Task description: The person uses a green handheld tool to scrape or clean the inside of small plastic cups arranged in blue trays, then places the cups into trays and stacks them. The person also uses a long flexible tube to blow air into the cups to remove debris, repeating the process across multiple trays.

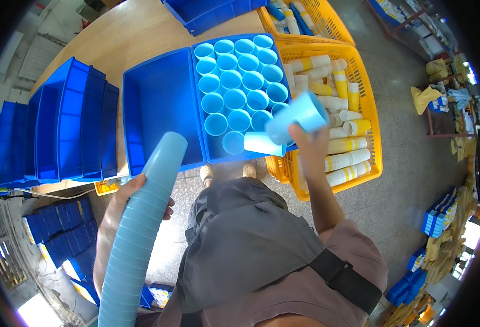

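My left hand (121, 199) is wrapped round a long stack of nested light blue cups (136, 245), which slants up from the lower edge. In my right hand (310, 143), a single light blue cup (297, 117) is tilted, partly smeared by motion. It is over the right front part of a blue tray (214, 155). Rows of upright light blue cups (231, 79) stand in that tray, mouths up. One more cup (263, 143) lies on its side at the tray's front edge, just left of my right hand.
Another blue tray (161, 103) adjoins on the left, with stacked blue bins (71, 120) beyond it. A yellow basket (375, 136) of white and yellow stacked cups stands at right; a second yellow basket (332, 22) is behind it. A blue bin (210, 16) sits on the wooden table (136, 32).
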The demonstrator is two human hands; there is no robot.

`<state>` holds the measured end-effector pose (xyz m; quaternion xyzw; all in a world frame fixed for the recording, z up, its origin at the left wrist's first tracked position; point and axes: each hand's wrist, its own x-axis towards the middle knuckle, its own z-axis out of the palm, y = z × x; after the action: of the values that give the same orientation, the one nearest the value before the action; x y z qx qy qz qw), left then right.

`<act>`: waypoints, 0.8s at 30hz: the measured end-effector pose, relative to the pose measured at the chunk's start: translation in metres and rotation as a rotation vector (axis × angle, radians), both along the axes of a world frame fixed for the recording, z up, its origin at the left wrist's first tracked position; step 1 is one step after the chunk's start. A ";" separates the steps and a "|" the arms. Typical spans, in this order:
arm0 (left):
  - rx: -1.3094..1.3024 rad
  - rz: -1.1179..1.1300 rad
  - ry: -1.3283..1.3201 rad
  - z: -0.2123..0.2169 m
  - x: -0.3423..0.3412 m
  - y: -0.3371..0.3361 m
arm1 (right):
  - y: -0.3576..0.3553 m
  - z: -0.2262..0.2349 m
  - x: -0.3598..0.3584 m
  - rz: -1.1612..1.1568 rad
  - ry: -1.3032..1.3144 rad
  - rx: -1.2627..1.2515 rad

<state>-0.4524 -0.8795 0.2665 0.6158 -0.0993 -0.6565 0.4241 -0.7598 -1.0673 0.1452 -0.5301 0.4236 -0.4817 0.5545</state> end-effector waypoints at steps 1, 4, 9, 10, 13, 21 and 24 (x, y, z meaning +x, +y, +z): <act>0.029 0.032 0.042 -0.008 0.004 0.000 | 0.015 -0.004 -0.007 -0.091 0.055 0.046; 0.099 0.075 0.069 -0.030 0.015 -0.004 | 0.056 -0.024 -0.002 -0.238 0.013 0.173; 0.038 -0.037 0.207 -0.054 0.053 -0.026 | 0.079 -0.033 0.031 -0.170 0.469 -0.054; 0.027 -0.063 0.210 -0.059 0.062 -0.031 | 0.081 -0.031 0.037 -0.190 0.615 -0.154; 0.024 -0.099 0.237 -0.070 0.091 -0.043 | 0.086 -0.031 0.055 -0.171 1.011 -0.486; 0.025 -0.284 0.447 -0.106 0.147 -0.069 | 0.103 -0.029 0.119 0.022 1.239 -0.474; 0.037 -0.340 0.554 -0.111 0.162 -0.076 | 0.115 -0.008 0.126 -0.191 1.314 -0.513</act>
<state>-0.2906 -0.9552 0.1552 0.3960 -0.0696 -0.8623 0.3078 -0.6336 -0.9518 0.1374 -0.7852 0.5881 -0.1937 -0.0026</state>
